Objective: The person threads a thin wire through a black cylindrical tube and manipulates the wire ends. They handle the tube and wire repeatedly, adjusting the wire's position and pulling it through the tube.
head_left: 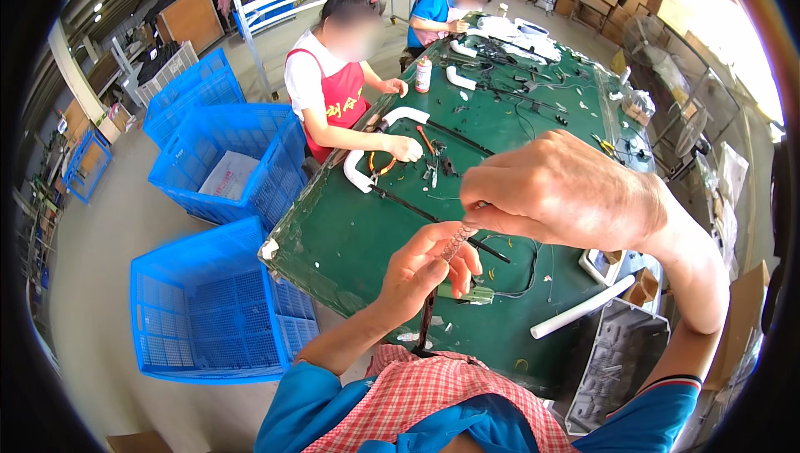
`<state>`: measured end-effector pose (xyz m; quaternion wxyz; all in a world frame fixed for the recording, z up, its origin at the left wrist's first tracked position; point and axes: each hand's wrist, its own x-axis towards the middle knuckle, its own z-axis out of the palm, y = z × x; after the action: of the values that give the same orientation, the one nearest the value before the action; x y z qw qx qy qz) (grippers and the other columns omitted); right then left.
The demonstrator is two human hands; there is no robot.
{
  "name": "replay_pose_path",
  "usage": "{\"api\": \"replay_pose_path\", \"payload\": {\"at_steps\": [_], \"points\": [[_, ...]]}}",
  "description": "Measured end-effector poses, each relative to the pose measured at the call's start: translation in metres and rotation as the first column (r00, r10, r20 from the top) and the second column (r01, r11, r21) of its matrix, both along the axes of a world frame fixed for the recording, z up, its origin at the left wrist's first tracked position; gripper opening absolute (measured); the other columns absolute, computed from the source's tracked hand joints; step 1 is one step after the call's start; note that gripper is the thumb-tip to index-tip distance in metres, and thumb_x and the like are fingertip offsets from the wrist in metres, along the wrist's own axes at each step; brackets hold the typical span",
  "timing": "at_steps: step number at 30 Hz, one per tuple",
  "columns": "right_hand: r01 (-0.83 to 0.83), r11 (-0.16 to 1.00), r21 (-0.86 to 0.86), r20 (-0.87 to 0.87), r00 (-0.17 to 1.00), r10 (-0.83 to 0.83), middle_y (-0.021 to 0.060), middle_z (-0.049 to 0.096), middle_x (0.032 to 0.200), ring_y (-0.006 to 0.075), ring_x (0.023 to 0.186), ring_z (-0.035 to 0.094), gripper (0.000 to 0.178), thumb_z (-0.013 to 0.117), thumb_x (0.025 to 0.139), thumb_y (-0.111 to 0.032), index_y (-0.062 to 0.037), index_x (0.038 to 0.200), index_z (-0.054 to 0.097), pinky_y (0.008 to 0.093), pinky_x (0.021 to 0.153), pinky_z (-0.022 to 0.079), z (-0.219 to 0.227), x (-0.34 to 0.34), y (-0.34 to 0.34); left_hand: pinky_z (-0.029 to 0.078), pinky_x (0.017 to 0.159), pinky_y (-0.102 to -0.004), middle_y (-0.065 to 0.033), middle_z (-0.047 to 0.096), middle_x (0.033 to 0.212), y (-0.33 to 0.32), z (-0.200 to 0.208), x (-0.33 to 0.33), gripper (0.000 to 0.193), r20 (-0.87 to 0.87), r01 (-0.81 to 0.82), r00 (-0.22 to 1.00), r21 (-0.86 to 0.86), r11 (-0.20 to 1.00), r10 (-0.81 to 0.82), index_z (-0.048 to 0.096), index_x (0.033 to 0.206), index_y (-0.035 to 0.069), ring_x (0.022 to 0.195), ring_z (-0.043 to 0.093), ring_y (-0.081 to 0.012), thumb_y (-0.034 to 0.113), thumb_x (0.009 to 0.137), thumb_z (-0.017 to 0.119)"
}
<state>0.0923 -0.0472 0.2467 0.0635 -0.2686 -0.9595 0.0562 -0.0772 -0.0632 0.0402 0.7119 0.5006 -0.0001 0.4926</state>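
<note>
A thin metal coil spring stands slanted between my two hands, above the near part of the green table. My left hand is closed around its lower part, thumb on one side and fingers on the other. A dark rod runs down from below that hand toward my checked apron; whether it passes inside the spring is hidden. From above, my right hand pinches at the spring's upper end, with the fingertips partly hidden. Just past my left fingers lies a green block-like tool with a cable.
The green table carries black rods, white curved tubes and small parts. A white straight tube and a grey tray lie at right. Blue crates stand left. A co-worker in a red apron works across; another sits farther back.
</note>
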Motion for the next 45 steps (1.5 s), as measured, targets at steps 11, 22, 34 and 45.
{"api": "replay_pose_path", "payload": {"at_steps": [11,22,34,45], "points": [[0.138,0.853,-0.504,0.045,0.990,-0.133,0.0194,0.065,0.077,0.0375,0.073,0.065,0.034,0.048,0.096,-0.023,0.0031,0.117,0.044,0.0456,0.065,0.050,-0.035,-0.014,0.013,0.032,0.041,-0.0224,-0.0039,0.051,0.063,0.010,-0.007,0.008,0.034,-0.045,-0.125,0.992,-0.128,0.984,0.120,0.049,0.118,0.002,0.046,0.041,-0.0073,0.029,0.098,0.054],[0.278,0.712,-0.645,0.222,0.960,-0.173,0.0083,0.065,0.082,0.0162,0.070,0.062,0.036,0.061,0.094,-0.018,-0.0067,0.127,0.051,0.0304,0.064,0.050,-0.008,0.052,0.023,0.031,0.038,-0.0252,-0.0100,0.047,0.057,0.013,0.006,0.010,0.015,0.059,-0.162,0.982,-0.240,0.957,0.181,0.050,0.088,0.000,0.043,0.036,-0.0112,0.002,0.090,0.034],[0.482,0.873,-0.076,0.127,0.873,-0.471,0.0092,0.066,0.075,0.0153,0.065,0.065,0.024,0.056,0.086,0.004,-0.0020,0.105,0.069,0.0276,0.056,0.053,0.065,0.106,0.009,0.041,0.045,-0.0248,-0.0164,0.057,0.072,0.017,0.003,0.014,0.019,0.041,-0.073,0.996,-0.226,0.971,0.084,0.050,0.102,-0.001,0.049,0.050,-0.0150,0.008,0.093,0.036],[-0.081,0.956,0.281,0.350,0.936,-0.023,0.0074,0.055,0.085,0.0225,0.082,0.062,0.040,0.064,0.080,-0.007,-0.0024,0.119,0.057,0.0355,0.063,0.055,-0.006,0.015,-0.008,0.040,0.053,-0.0190,-0.0020,0.057,0.080,-0.010,-0.028,0.004,0.034,-0.370,-0.050,0.929,-0.152,0.987,-0.010,0.051,0.117,0.004,0.061,0.050,-0.0035,0.011,0.088,0.068]]}}
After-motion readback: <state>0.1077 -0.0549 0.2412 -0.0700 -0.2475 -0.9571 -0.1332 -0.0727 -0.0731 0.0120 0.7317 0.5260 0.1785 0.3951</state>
